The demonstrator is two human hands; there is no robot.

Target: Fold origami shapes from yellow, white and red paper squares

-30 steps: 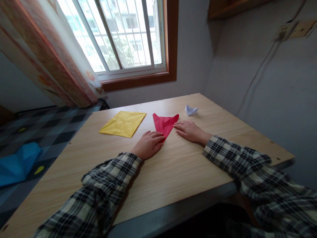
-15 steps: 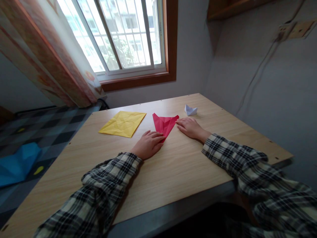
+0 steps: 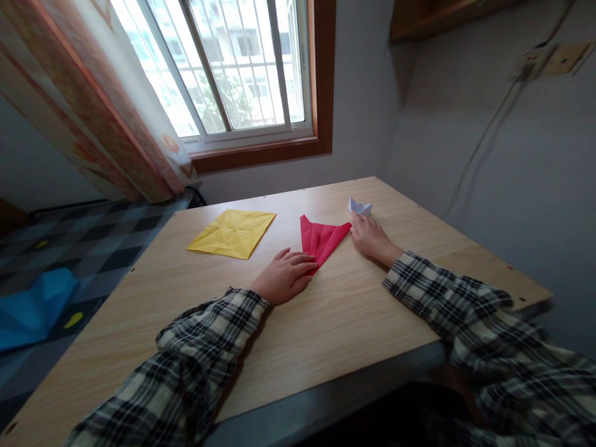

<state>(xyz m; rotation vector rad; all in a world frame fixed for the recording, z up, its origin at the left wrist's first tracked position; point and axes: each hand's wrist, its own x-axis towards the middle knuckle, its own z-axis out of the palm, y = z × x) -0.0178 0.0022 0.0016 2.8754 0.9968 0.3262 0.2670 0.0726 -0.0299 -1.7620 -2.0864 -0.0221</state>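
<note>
A folded piece of red paper (image 3: 323, 239) lies on the wooden table, with two corners pointing away and a narrow tip toward me. My left hand (image 3: 291, 273) rests flat over that near tip, its fingers stretched out and covering part of it. At the far right corner of the red paper, my right hand (image 3: 370, 237) has its fingers bent and close together against the edge; its thumb is hidden. Just beyond those fingertips sits a small white paper boat (image 3: 360, 207), partly covered by them. I cannot tell whether they touch the boat.
A creased yellow paper square (image 3: 233, 233) lies on the table (image 3: 326, 347) to the left. Blue folded paper (image 3: 40, 304) is on the checked cloth (image 3: 93, 236) beyond the table's left edge. A window (image 3: 233, 68) and curtain (image 3: 107, 118) stand behind; walls border the back and right.
The red paper has slid right and turned slightly. My right hand moved right along with its corner, closer to the white boat. My left hand shifted a little right.
</note>
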